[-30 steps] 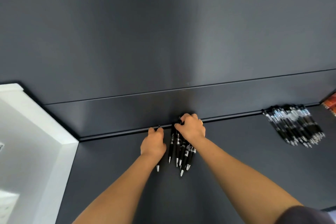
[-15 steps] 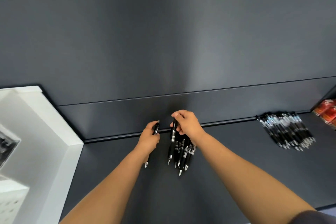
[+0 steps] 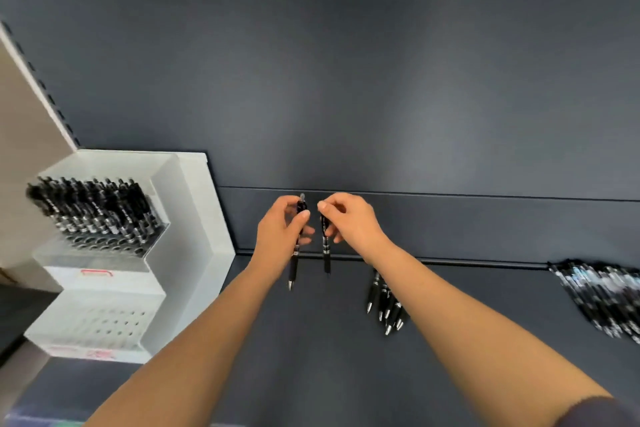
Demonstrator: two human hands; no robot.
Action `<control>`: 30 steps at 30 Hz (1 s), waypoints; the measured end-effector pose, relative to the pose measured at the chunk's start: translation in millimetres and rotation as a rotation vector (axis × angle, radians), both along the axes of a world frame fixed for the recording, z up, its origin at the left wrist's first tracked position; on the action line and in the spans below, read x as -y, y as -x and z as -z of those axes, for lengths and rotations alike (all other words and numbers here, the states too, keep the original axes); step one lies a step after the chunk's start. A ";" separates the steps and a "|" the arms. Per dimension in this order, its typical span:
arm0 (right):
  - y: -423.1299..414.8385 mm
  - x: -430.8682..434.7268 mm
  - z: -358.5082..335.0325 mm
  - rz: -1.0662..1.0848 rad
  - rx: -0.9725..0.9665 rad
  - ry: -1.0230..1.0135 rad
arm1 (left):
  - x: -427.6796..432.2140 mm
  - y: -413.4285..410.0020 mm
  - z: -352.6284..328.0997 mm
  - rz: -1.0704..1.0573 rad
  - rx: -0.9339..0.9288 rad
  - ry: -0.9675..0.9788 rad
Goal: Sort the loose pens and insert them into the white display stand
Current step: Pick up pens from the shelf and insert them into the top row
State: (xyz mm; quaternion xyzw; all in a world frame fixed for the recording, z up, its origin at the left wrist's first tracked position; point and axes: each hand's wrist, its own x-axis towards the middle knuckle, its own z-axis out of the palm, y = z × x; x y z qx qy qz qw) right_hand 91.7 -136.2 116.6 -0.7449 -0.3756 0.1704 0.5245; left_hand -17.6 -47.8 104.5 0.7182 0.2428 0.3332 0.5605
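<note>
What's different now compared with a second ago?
Both hands have lifted off the small pile and moved left of it. The left hand still holds its pen; the right hand has picked up a second pen. The small pile and the bigger heap at right stayed on the shelf.

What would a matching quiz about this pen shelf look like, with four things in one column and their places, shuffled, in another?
Things
1. white plastic display stand
2. small bunch of black click pens
3. large heap of black pens
4. single black pen with a silver tip

Places
A. far right of the dark shelf
B. gripped in the left hand
C. left end of the shelf
D. lying on the shelf beside the right hand, which pinches a second black pen

Pairs: 1-C, 2-D, 3-A, 4-B.
</note>
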 end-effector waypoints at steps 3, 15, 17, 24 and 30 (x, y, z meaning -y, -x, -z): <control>24.3 -20.5 -14.4 -0.077 0.006 -0.048 | -15.0 25.0 -16.3 -0.077 0.031 -0.080; 138.0 -120.6 -64.7 -0.264 0.032 -0.189 | -86.6 148.7 -66.7 -0.284 0.077 -0.381; 158.0 -136.1 -71.5 -0.285 0.026 -0.214 | -104.3 172.6 -73.8 -0.325 0.102 -0.371; 207.8 -175.3 -81.5 -0.247 0.177 -0.245 | -159.8 228.8 -83.4 -0.388 0.120 -0.361; 226.5 -191.7 -72.8 -0.203 0.472 -0.169 | -186.8 237.6 -75.3 -0.331 0.050 -0.407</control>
